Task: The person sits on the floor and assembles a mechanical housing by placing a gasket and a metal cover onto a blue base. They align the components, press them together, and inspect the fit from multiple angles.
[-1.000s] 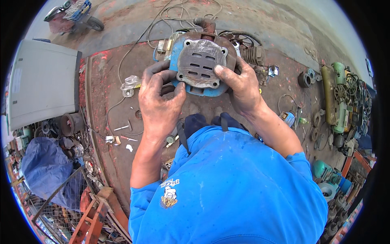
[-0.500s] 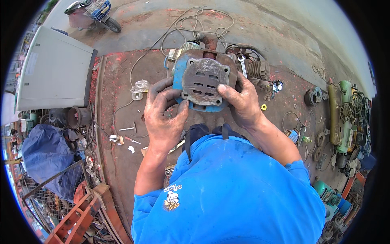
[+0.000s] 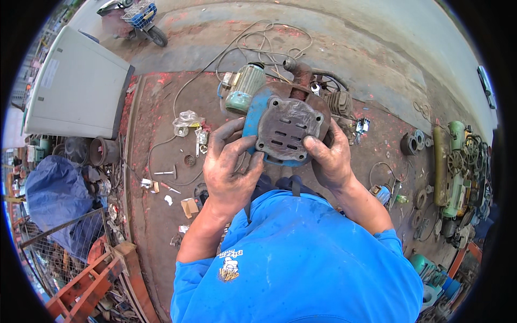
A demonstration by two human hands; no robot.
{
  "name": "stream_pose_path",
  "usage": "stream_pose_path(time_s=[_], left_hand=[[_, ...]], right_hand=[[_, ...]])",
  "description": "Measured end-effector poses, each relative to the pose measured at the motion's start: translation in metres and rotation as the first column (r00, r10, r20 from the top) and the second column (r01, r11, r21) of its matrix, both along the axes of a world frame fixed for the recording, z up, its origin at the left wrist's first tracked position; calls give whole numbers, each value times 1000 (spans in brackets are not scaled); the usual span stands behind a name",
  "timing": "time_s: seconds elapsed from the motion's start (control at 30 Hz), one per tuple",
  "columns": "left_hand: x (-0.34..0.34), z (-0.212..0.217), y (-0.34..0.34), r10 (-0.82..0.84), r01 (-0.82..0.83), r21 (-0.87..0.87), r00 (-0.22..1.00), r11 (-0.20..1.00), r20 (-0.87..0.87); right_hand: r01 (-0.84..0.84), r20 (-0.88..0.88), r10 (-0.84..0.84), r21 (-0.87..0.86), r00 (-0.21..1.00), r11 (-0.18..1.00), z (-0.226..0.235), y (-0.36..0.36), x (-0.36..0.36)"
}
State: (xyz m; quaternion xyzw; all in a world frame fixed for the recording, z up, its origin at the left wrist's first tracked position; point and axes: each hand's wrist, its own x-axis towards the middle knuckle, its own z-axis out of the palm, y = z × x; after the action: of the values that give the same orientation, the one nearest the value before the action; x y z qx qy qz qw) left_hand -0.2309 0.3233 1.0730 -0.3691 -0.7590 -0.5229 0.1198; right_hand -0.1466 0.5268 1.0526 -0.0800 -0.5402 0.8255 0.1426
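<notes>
You now hold the grey slotted metal plate on its blue round casting [image 3: 284, 131] closer to your chest, above the rust-red floor [image 3: 156, 134]. Your left hand [image 3: 230, 171] and right hand [image 3: 329, 159] both stay clamped on its edges, so it looks steadied for close work.

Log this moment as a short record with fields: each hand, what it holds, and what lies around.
left hand: grips the left edge of the plate
right hand: grips the plate's right edge
plate: grey, slotted, bolt holes at the corners, over a blue part
motor: green-grey, just beyond the plate
cable: looped on the ground
ground: rusty red, strewn with small parts
</notes>
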Motion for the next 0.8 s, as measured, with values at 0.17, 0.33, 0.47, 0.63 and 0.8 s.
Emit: stream_pose_path(time_s=[0.17, 0.33, 0.47, 0.63, 0.8], left_hand=[[9, -3, 0, -28, 24, 46, 996, 999, 85], [18, -5, -4, 7, -9, 19, 997, 1000, 79], [16, 8, -21, -61, 68, -30, 981, 997, 186], [-31, 27, -41, -124, 119, -215, 992, 969, -6], [-53, 21, -54, -397, 453, -150, 869, 879, 295]], right_hand=[[-21, 6, 21, 0, 1000, 1000, 6, 2, 9], [-66, 30, 62, 128, 998, 990, 12, 8, 11], [-140, 104, 141, -17, 985, 990, 16, 9, 10], [-295, 197, 345, -244, 918, 924, 25, 9, 11], [-383, 323, 378, -51, 868, 923, 15, 9, 13]])
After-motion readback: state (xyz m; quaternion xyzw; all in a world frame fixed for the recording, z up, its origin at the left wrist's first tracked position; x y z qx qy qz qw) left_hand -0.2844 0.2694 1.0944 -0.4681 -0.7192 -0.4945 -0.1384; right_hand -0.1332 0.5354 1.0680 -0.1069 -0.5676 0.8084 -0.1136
